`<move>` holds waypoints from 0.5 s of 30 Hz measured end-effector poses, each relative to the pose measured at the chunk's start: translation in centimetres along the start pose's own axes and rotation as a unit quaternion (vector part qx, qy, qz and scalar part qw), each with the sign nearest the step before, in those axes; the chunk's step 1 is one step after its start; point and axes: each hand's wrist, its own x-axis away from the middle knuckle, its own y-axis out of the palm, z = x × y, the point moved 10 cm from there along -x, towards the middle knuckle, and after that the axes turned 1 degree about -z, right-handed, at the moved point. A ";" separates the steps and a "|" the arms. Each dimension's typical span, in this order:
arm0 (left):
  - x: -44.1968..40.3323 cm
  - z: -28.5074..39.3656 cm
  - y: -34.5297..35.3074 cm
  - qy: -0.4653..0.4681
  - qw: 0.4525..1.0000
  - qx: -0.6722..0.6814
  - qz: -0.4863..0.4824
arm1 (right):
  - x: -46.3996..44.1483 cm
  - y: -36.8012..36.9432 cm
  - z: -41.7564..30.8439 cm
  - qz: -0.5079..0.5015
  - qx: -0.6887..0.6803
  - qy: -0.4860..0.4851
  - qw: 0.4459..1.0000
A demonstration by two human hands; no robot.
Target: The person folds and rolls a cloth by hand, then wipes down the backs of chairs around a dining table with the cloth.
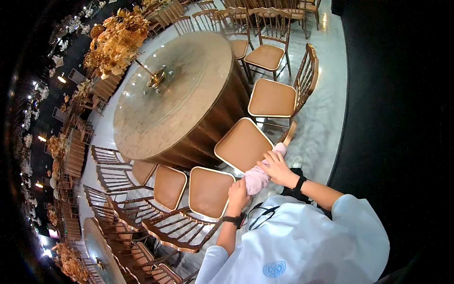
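A pink cloth [257, 179] lies bunched along the top rail of a wooden chair's backrest [289, 134], right in front of me. My left hand [238, 194] grips the cloth's lower end, with the fingers curled around it. Over its upper part is my right hand [278, 169], the fingers bent and pressing the cloth onto the rail. The chair's tan padded seat [245, 144] shows beyond my hands, facing the round table. Most of the backrest is hidden under the cloth and hands.
A round table [189, 99] carries a tall orange flower arrangement [116, 42] on a gold base. Chairs with tan seats ring it, one [272, 98] to the right and another [211, 192] to the left. A dark wall [392, 118] borders the shiny pale floor [331, 71].
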 end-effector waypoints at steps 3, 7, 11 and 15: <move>0.1 1.5 -1.6 0.003 1.000 0.002 -0.005 | 0.6 -1.7 -0.4 0.004 -0.042 -0.013 0.999; -0.4 2.1 -1.6 0.026 0.999 -0.027 -0.006 | 0.3 0.8 0.7 0.022 -0.044 -0.013 0.999; -0.7 2.0 -0.6 0.006 0.998 -0.053 -0.014 | -0.5 1.9 1.1 0.022 -0.056 -0.024 0.998; -2.1 0.9 0.4 -0.061 0.995 -0.058 -0.056 | -1.4 2.1 1.1 0.006 -0.055 -0.060 0.997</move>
